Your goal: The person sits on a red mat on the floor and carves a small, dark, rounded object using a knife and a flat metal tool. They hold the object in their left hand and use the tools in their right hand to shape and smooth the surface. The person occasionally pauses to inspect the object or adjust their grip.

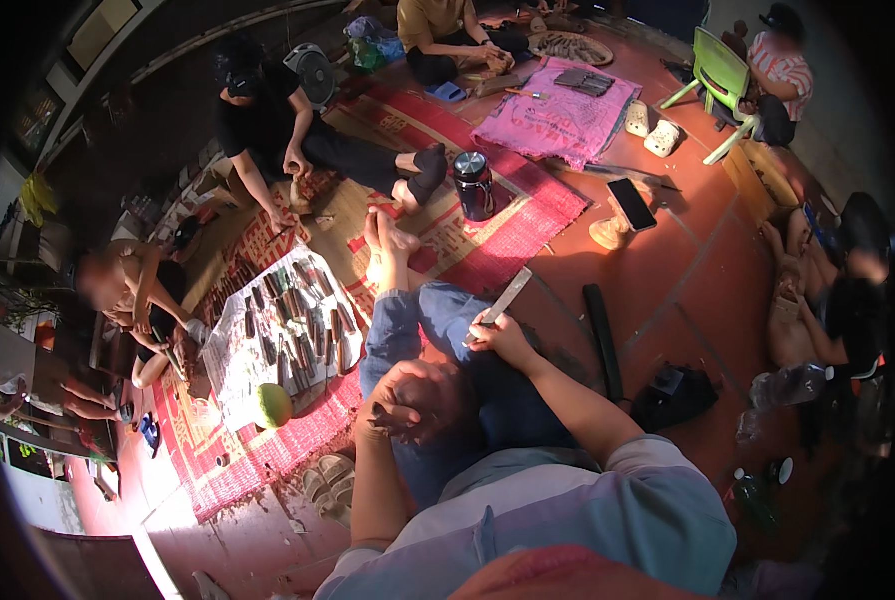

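Observation:
My right hand [505, 342] is closed round the lower end of a flat metal blade [512, 293], which looks like a chisel and points up and away over my right leg. Against my lap, my left hand [396, 402] grips a brown rounded piece [444, 402], perhaps wood; shadow hides its details. Blade and brown piece are apart. Beyond my left hand, many dark-handled carving tools [303, 325] lie in rows on a white sheet [230, 345]. A green round fruit [273, 406] sits at the sheet's near edge.
A red patterned mat [488, 240] holds a dark thermos [474, 187]. A phone [632, 205] leans on a wooden stand [610, 234]. Close by on my right are a long dark bar [603, 343], a black bag [676, 396] and a plastic bottle [793, 386]. Several people sit around.

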The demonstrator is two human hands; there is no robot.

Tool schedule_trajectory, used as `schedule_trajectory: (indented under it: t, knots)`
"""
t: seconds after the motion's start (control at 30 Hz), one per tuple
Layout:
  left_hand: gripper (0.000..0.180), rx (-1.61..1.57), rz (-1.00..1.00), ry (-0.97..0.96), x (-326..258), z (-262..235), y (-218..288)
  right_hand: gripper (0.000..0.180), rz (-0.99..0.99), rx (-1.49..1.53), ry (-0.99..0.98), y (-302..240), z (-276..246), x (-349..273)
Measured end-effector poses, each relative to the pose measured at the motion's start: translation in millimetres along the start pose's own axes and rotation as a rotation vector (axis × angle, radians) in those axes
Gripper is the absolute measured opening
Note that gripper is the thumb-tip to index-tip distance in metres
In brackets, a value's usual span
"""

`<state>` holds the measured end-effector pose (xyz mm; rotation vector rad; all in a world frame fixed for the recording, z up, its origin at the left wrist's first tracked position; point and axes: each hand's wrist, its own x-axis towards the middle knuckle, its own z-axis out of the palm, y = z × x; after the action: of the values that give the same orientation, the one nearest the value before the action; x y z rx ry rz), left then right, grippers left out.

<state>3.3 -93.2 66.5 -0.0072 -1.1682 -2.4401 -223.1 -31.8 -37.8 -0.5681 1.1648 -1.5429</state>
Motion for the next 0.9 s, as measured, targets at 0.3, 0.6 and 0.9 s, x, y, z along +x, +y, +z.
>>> schedule_trajectory:
  t: [0.3,0.6,0.9]
  knots:
    - [0.041,0.092,-0.013,0.234,-0.6,-14.2,-10.5,0.018,-0.04,-0.037,-0.061,0.1,1.0,1.0]
    - [0.053,0.212,0.171,0.039,3.2,5.2,1.0,0.017,-0.084,-0.052,-0.033,-5.6,8.1,4.7]
    - [0.048,0.129,-0.126,0.173,-7.5,-8.0,10.4,0.017,-0.089,-0.062,-0.042,-3.8,5.5,1.0]
